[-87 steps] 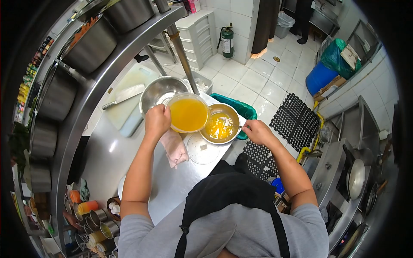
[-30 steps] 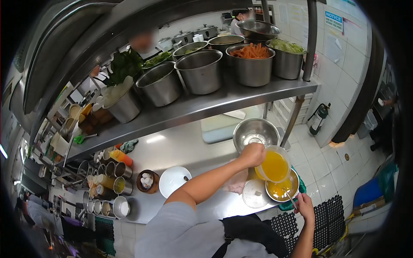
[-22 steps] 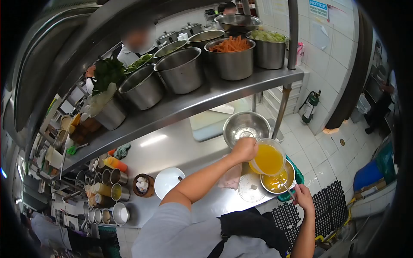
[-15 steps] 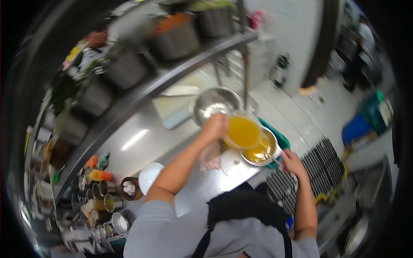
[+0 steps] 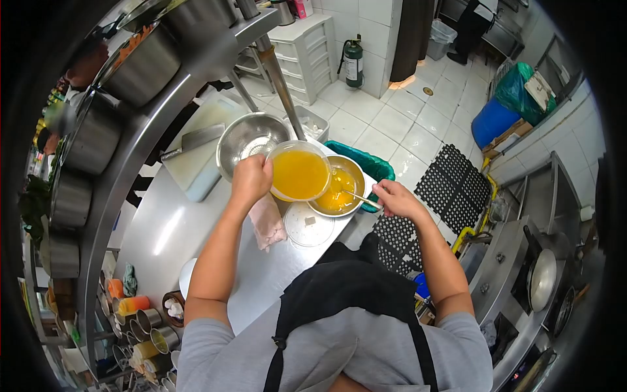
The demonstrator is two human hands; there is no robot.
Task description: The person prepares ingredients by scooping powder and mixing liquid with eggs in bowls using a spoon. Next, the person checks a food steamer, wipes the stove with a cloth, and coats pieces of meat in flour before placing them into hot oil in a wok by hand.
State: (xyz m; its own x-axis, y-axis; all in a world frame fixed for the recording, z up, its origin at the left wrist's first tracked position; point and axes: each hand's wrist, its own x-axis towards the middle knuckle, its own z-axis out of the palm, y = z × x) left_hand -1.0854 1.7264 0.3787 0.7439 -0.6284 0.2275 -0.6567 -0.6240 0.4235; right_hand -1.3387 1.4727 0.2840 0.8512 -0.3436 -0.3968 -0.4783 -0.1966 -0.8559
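My left hand (image 5: 253, 181) is closed on the side of a clear round plastic container (image 5: 272, 195) with yellow-orange liquid in it. The container's right rim overlaps a metal bowl (image 5: 356, 168), where more yellow liquid with pale bits lies. My right hand (image 5: 396, 198) grips the end of a thin metal-handled utensil (image 5: 360, 198); its head sits in the bowl's liquid, its shape unclear. Below the container, a round clear lid (image 5: 309, 236) lies on the steel table (image 5: 163, 228), with a pinkish cloth (image 5: 266, 225) beside it. I cannot tell whether liquid is flowing.
A perforated metal colander (image 5: 251, 124) stands behind the container. A cleaver (image 5: 196, 140) lies on a white cutting board (image 5: 189, 171). The overhead shelf (image 5: 140, 124) bears metal pots on the left. A green-lined bin (image 5: 382, 168) stands beyond the bowl, and a stove (image 5: 503, 277) at the right.
My view has turned, so the table and bowls sit further left and the shelf has swung left. Both hands keep hold of the container and the utensil.
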